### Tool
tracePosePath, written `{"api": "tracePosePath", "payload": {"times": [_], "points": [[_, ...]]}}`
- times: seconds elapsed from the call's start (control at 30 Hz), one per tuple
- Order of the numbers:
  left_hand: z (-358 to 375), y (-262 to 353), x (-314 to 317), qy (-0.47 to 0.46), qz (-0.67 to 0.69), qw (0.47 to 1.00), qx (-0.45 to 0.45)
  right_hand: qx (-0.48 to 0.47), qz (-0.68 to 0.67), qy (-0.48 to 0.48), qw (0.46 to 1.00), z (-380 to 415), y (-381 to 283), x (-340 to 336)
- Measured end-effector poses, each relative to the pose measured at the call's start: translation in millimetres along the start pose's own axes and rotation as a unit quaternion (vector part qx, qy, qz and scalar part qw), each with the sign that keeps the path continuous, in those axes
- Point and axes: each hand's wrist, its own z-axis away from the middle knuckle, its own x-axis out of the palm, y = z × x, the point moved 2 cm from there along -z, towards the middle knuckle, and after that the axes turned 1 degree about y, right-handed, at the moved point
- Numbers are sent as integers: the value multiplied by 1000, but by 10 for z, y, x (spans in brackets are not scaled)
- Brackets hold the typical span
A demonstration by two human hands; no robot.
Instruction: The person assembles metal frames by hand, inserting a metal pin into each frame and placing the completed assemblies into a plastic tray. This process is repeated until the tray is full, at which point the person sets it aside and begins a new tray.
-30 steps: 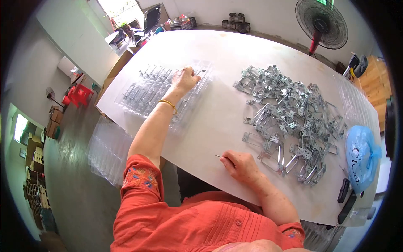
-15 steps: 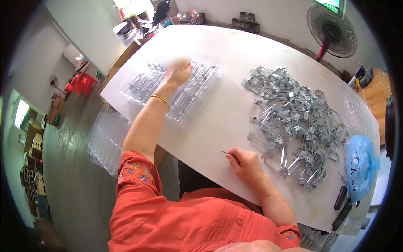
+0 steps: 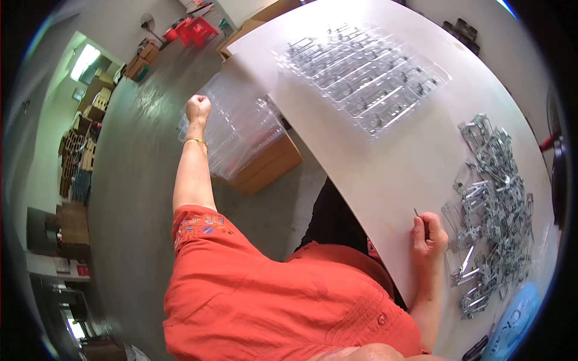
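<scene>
My left hand (image 3: 198,109), a gold bangle at its wrist, is closed at the outer edge of a clear plastic tray (image 3: 232,129) on the stack beside the table; the fingertips are partly hidden. My right hand (image 3: 429,237) rests near the table's front edge, its fingers wrapped round a thin dark metal rod (image 3: 416,212) whose tip sticks out. To its right lies a heap of metal brackets (image 3: 497,210) with wire parts. Farther back on the table, a clear compartment tray (image 3: 367,78) holds rows of similar metal parts.
The stacked trays sit above a cardboard box (image 3: 271,163) next to the white table (image 3: 355,174). A blue plastic bag (image 3: 515,322) lies at the lower right. Red stools (image 3: 197,31) and cardboard boxes (image 3: 142,60) stand across the floor.
My left hand has left the filled tray on the table and moved to the stack of clear trays at the left. The view has turned left. My right hand still holds the rod.
</scene>
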Motion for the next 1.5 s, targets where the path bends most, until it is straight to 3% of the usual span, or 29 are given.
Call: {"api": "tracePosePath", "payload": {"times": [0.13,0.3,0.4,0.57,0.63,0.67,0.73,0.87,1.0,1.07,1.33,1.5], "points": [[421,-692,19,-57,-109,987,-102,28,-21,4,999,-9,14,58],[723,-769,229,-164,-45,980,-99,41,-15,-2,999,-17,0,80],[831,-672,411,-147,-109,983,-33,45,-8,4,999,-20,-26,95],[848,-425,409,-188,-196,957,-100,54,-3,16,998,-25,-29,93],[844,-358,334,-83,-264,957,-87,37,15,18,999,-33,-33,97],[837,-370,343,-82,-262,958,-85,38,15,20,999,-36,-28,97],[792,-466,392,-152,-261,951,-63,39,24,20,999,-31,-21,99],[649,-560,512,-269,-247,921,-134,37,24,24,999,-37,-33,104],[692,-469,399,-235,-293,924,-72,37,28,22,999,-45,-26,100],[708,-426,301,-157,-320,934,-3,38,27,18,999,-45,-23,92],[605,-619,-310,-85,-266,960,8,42,-5,10,999,-18,58,85],[272,-400,-636,-42,-219,975,21,25,6,22,999,-25,-32,40]]}}
